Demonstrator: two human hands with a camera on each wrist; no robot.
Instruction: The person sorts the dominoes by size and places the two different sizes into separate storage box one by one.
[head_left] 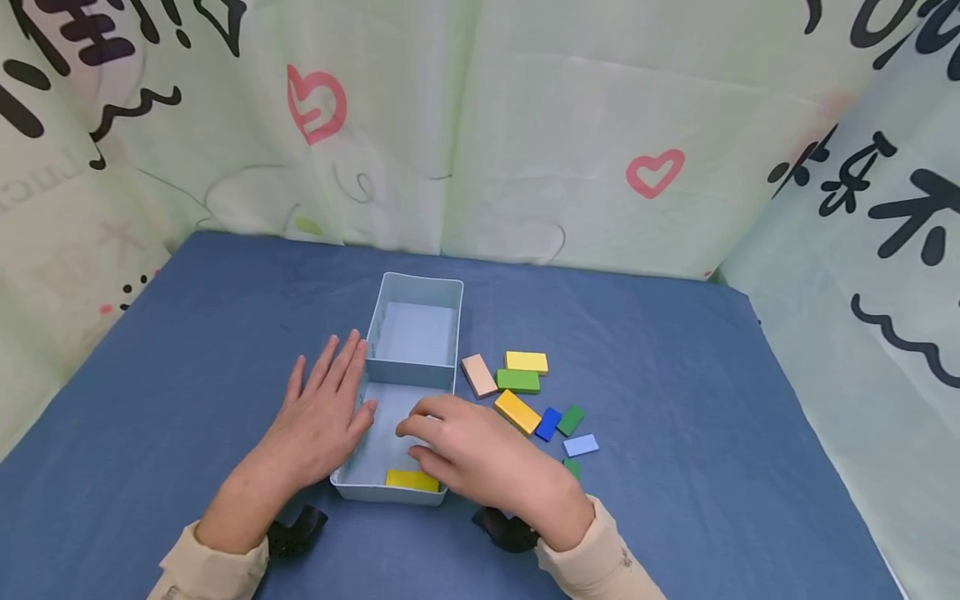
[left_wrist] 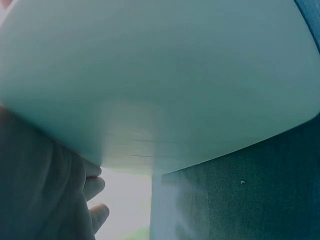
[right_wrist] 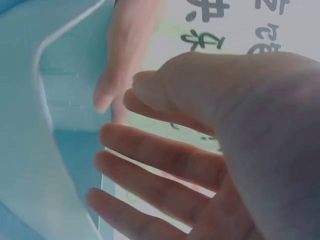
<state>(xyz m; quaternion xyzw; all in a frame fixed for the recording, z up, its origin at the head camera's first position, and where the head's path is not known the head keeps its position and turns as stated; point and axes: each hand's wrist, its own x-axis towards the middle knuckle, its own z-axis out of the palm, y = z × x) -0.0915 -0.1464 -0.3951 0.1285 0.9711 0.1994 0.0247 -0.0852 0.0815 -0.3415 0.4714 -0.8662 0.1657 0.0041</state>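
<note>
A light blue two-compartment box (head_left: 393,494) sits mid-table in the head view. Inside its near compartment, a yellow block (head_left: 408,480) lies along the front wall. My left hand (head_left: 318,425) rests along the box's left side with fingers straight, its thumb over the rim. Over the near compartment's right side hovers my right hand (head_left: 468,442), fingers loosely bent. Nothing shows between those fingers in the right wrist view, where the left hand (right_wrist: 122,60) appears across the box. The box's pale outer wall (left_wrist: 165,85) fills most of the left wrist view.
Loose blocks lie right of the box: peach (head_left: 479,377), yellow (head_left: 527,362), green (head_left: 518,381), orange-yellow (head_left: 517,412), dark blue (head_left: 548,424), dark green (head_left: 571,420) and light blue (head_left: 581,445). My right forearm partly hides another green block (head_left: 572,468). A printed curtain (head_left: 525,125) stands behind the blue tablecloth (head_left: 675,400).
</note>
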